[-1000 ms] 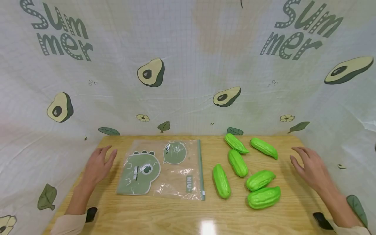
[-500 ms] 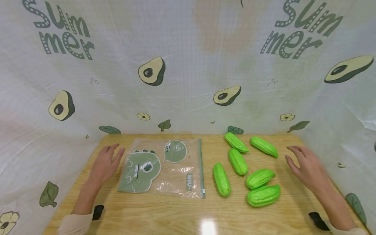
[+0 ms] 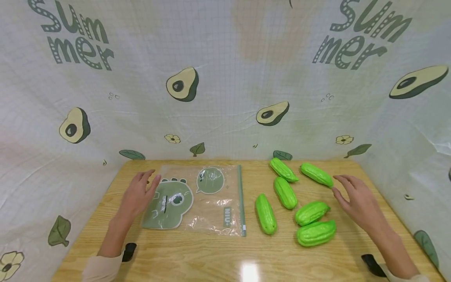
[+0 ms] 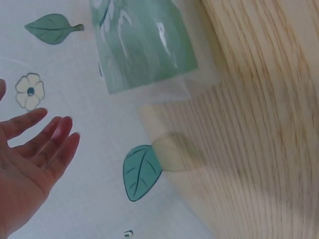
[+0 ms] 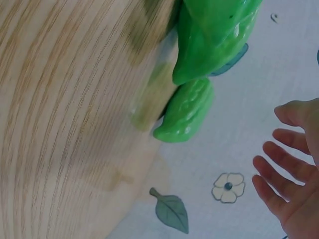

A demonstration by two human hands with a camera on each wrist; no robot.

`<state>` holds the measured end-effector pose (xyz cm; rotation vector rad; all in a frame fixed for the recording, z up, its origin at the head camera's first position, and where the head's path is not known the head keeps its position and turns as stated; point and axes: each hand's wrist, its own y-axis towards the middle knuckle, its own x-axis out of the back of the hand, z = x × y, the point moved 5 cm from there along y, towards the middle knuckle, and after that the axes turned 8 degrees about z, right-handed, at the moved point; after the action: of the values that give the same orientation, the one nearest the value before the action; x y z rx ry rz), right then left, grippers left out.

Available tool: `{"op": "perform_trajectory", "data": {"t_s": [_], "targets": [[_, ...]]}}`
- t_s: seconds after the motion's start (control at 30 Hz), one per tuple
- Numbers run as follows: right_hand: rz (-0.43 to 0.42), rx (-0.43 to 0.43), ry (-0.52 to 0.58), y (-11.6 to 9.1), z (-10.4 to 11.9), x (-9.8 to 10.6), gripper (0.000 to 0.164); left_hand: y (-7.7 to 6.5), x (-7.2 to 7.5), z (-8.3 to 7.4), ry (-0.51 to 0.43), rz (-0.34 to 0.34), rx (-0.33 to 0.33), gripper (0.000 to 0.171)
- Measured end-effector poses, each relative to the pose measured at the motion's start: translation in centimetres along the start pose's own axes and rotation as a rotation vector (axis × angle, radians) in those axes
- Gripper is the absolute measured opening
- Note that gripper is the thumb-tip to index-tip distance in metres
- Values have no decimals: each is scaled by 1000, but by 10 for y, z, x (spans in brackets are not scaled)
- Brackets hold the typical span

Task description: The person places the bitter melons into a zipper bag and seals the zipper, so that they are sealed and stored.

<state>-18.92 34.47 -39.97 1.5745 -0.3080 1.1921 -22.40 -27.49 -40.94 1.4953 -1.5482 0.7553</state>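
Soft, even light fills the head view; white glare marks the near tabletop (image 3: pixel 197 254), glints streak the bag (image 3: pixel 202 201), and both wrist views look dimmer.

Beige sleeves (image 3: pixel 102 268), 2 black wrist-pieces (image 3: pixel 129 252)

Bright green bitter melons (image 3: pixel 285 193) right of centre, clear zip bag (image 3: pixel 197 201) left of centre with white-outlined sage-green dinosaur (image 3: pixel 169 211), honey-toned wood-grain counter (image 3: pixel 197 258) below, white cloth (image 3: pixel 225 113) above printed with avocados (image 3: pixel 182 84), leaves (image 3: pixel 59 231), grey-green "Summer" lettering (image 3: pixel 73 24)
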Motion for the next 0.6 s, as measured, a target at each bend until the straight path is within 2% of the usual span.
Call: {"op": "perform_trajectory", "data": {"t_s": [0.1, 0.17, 0.33, 0.4, 0.6], "targets": [[-3, 10, 9, 3, 6, -2, 39, 1, -5, -5, 2, -1, -13, 63], [-6, 12, 16, 5, 10, -4, 52, 2, -8, -8, -5, 6, -12, 64], [14, -14, 46, 8, 22, -8, 37, 3, -15, -19, -32, 2, -28, 61], [33, -34, 68, 9, 26, -10, 46, 3, -17, -24, -41, -10, -48, 57], [57, -71, 111, 14, 38, -16, 45, 4, -24, -37, -74, -8, -78, 55]]}}
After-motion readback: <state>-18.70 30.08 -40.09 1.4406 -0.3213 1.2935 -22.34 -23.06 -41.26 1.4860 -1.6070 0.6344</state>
